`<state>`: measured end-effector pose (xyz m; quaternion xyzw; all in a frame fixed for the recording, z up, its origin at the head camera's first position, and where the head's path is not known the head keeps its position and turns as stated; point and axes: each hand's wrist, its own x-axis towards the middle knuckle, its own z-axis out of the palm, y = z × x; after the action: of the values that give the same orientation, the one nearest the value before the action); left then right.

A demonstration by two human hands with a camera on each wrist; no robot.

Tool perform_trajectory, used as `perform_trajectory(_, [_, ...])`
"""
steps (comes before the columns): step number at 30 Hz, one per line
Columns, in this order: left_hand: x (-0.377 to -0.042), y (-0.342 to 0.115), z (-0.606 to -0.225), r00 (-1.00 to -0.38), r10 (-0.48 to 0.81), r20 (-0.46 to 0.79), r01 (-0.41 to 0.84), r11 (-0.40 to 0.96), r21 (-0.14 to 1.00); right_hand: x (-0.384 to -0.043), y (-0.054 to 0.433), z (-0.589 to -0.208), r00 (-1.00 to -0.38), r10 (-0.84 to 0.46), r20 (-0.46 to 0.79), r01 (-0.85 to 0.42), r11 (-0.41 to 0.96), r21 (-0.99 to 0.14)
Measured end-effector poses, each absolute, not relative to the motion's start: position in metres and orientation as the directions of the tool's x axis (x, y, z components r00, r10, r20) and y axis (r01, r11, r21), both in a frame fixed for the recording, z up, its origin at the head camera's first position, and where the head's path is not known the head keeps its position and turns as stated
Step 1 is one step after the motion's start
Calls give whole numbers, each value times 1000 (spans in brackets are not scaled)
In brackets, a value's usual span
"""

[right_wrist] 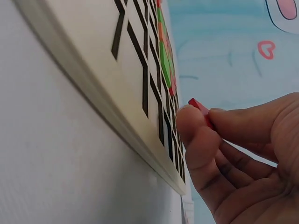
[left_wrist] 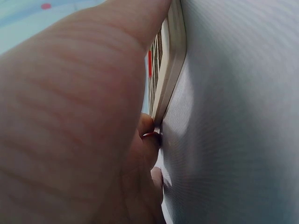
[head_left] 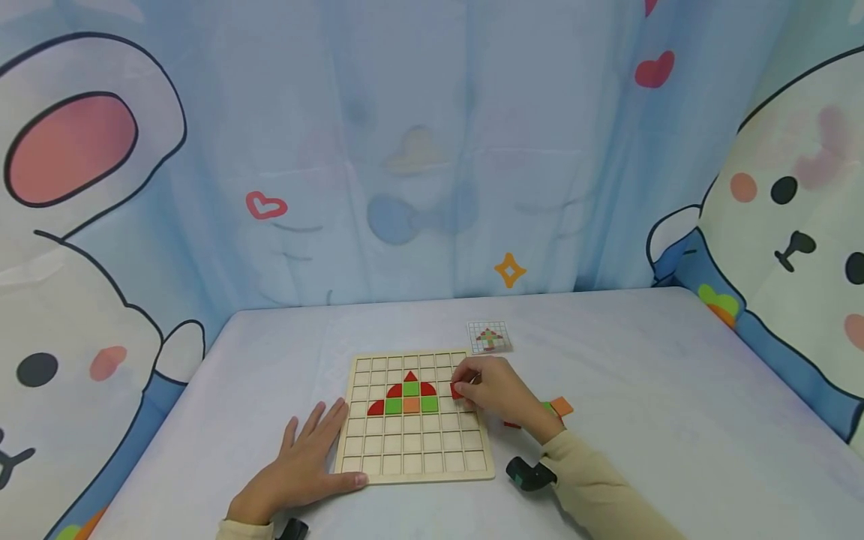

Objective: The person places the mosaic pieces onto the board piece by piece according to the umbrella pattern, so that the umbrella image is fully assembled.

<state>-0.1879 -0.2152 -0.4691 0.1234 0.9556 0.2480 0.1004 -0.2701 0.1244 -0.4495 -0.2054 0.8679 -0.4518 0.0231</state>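
Note:
A wooden grid board (head_left: pixel 418 478) lies on the table. Set in its upper squares are a red triangle (head_left: pixel 410 376), red quarter-round pieces (head_left: pixel 376 408), green squares (head_left: pixel 429 404) and an orange square (head_left: pixel 411 406). My left hand (head_left: pixel 300 469) is spread flat at the board's left side, its thumb on the front left corner and fingertips along the edge. Thumb and fingertips of my right hand (head_left: pixel 499 390) pinch a small red piece (right_wrist: pixel 202 111) above the board's right edge. Fingers hide part of that piece, so its shape cannot be told.
Behind the board's far right corner lies a small pattern card (head_left: pixel 489 337). Loose pieces, among them an orange one (head_left: pixel 562 406), lie right of the board, partly hidden by the right wrist. A printed curtain (head_left: pixel 418 225) hangs behind the white table (head_left: pixel 641 375).

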Motion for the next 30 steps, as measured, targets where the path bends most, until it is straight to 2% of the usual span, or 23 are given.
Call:
perform_trajectory(6, [-189, -218, -474, -949, 299, -99, 207, 830, 518, -265, 114, -450, -924, -354, 146, -322, 513, -795])
perform_trajectory(11, [-189, -217, -471, -946, 304, -111, 206, 831, 517, -263, 109, -451, -924, -346, 161, -342, 563, -753])
perform_trajectory(17, [-189, -216, -469, -945, 293, -149, 188, 853, 487, -261, 110, -451, -906, -386, 177, -395, 615, -682])
perform_trajectory(30, [-189, -218, -474, -947, 304, -102, 213, 835, 507, -259, 105, -452, -901, -404, 160, -403, 641, -653])
